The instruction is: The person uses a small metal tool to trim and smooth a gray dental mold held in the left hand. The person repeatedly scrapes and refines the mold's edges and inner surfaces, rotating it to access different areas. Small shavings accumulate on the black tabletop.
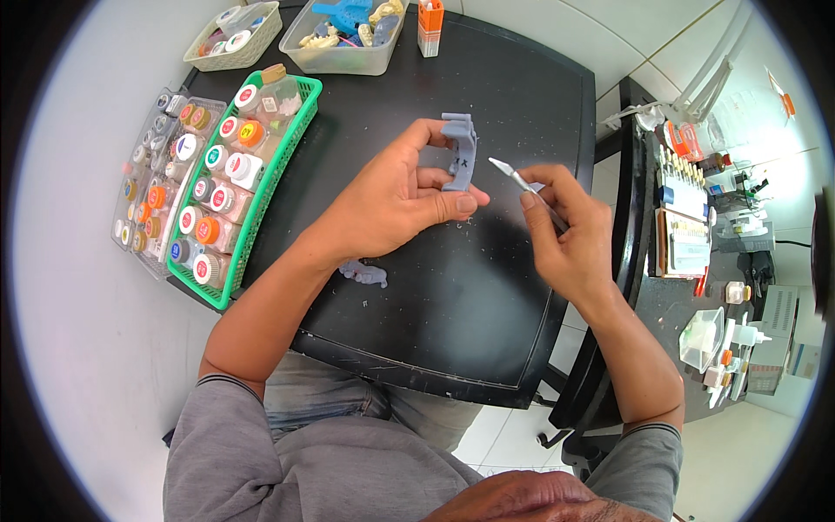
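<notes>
I see small print on the round red, green, blue and orange labels that top the jars (238, 166) in the green basket (278, 167), which runs along the bench's left edge. The white and orange box (430, 33) at the far edge of the bench (426, 322) is printed too, and a few dark marks sit on the face of the grey arch (467, 150). Past the basket's left side I have rows of small bottles (156, 197); at the far left corner is a cream basket (217, 63), with a clear tub (348, 61) of blue, yellow and grey moulded pieces (344, 13) next to it. A loose grey lump (364, 274) lies toward the near left corner, just beside the left forearm (287, 291), and pale crumbs dot the top. Beyond the right edge stands a second dark table (661, 322) crowded with supplies.

My left hand (391, 187) is curled around the grey arch, thumb below and fingers above and behind, keeping it upright over the bench's middle. My right hand (565, 226) is closed in a pencil-like pinch on a slim knife (519, 179), its silver blade angled up and left, near the arch but apart from it
</notes>
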### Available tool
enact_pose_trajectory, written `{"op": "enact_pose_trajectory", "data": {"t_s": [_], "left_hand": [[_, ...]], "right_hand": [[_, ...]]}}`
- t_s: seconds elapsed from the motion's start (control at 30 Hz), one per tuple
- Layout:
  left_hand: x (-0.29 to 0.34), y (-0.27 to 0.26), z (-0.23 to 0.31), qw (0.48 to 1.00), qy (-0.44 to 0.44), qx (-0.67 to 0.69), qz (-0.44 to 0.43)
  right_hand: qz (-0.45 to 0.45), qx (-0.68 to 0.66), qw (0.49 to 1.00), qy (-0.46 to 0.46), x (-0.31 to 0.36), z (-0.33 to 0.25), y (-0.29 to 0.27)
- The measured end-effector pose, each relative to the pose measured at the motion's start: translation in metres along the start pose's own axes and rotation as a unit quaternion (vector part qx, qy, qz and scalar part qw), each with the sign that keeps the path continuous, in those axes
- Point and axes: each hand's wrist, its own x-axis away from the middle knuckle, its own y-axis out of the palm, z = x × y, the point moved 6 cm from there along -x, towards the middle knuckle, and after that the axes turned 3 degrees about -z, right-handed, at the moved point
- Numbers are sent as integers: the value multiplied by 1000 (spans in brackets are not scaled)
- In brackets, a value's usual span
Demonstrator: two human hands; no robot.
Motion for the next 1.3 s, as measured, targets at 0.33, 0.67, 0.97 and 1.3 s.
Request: {"op": "enact_pose_trajectory", "data": {"t_s": [0.33,0.67,0.97,1.3], "left_hand": [[7,40,50,999,48,18,15],[100,167,180,988,79,-86,103],[108,209,107,786,88,-612,16],[-93,154,118,807,53,-588,-2]], "right_hand": [[18,-8,1000,-9,18,-27,-44],[3,-64,997,51,99,-80,-145],[-100,-6,993,68,102,-29,-135],[-147,18,988,50,-19,60,-194]]}}
